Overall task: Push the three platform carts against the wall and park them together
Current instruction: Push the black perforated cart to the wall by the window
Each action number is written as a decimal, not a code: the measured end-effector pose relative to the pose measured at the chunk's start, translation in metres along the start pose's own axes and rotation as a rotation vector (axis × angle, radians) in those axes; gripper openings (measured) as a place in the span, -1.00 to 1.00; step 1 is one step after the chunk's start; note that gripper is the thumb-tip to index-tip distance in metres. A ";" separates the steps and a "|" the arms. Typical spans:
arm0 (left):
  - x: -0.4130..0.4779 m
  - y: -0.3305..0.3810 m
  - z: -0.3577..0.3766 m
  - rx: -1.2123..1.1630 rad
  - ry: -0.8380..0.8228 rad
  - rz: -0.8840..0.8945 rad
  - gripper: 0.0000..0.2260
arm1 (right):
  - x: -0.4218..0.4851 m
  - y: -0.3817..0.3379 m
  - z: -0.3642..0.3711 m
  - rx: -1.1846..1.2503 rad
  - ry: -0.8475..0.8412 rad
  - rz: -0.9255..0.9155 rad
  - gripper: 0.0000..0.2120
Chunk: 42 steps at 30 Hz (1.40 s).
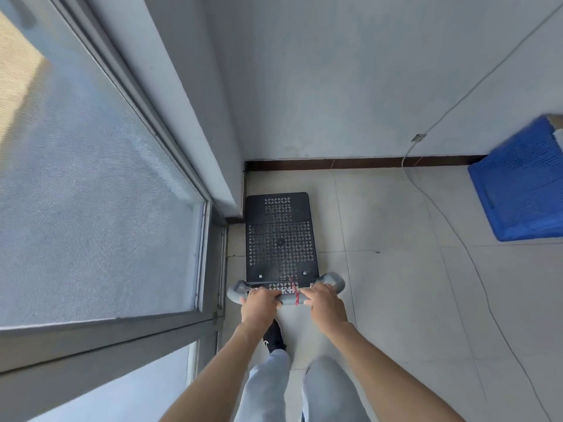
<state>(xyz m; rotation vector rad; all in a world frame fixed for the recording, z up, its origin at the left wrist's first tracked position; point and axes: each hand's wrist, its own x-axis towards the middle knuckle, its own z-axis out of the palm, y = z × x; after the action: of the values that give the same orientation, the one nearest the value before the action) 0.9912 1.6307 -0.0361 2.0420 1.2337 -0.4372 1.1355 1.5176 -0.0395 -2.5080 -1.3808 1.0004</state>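
Observation:
One platform cart [280, 236] with a black perforated deck stands on the tiled floor in the corner, its left side close to the window frame and its front a short gap from the far wall [350, 86]. Its grey handle bar [333, 280] has a red band wound round it. My left hand [259, 304] grips the bar's left part. My right hand [323, 303] grips the bar just right of the red band. No other cart is in view.
A large window [100, 208] with a grey frame runs along the left. A blue plastic crate [521, 181] sits by the wall at the right. A thin cable [457, 236] trails down the wall and across the floor tiles. My legs and a dark shoe [272, 335] are below the handle.

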 end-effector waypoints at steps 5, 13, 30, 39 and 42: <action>0.036 0.005 -0.033 0.079 -0.022 0.029 -0.71 | 0.042 -0.013 -0.020 0.015 -0.010 0.012 -0.65; 0.100 0.019 -0.073 0.076 -0.009 0.032 -0.76 | 0.107 -0.019 -0.058 0.002 0.010 0.012 -0.67; 0.195 0.045 -0.141 0.023 -0.026 0.038 -0.74 | 0.210 -0.023 -0.124 -0.042 0.040 -0.081 -0.64; 0.208 0.026 -0.162 0.061 -0.055 0.065 -0.75 | 0.223 -0.055 -0.122 -0.058 0.030 -0.033 -0.62; 0.207 0.030 -0.160 0.077 -0.015 0.080 -0.78 | 0.224 -0.054 -0.123 -0.068 0.013 -0.003 -0.64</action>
<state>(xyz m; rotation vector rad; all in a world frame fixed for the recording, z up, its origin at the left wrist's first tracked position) 1.1074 1.8672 -0.0369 2.1408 1.1372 -0.4679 1.2530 1.7512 -0.0337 -2.5555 -1.4381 0.9500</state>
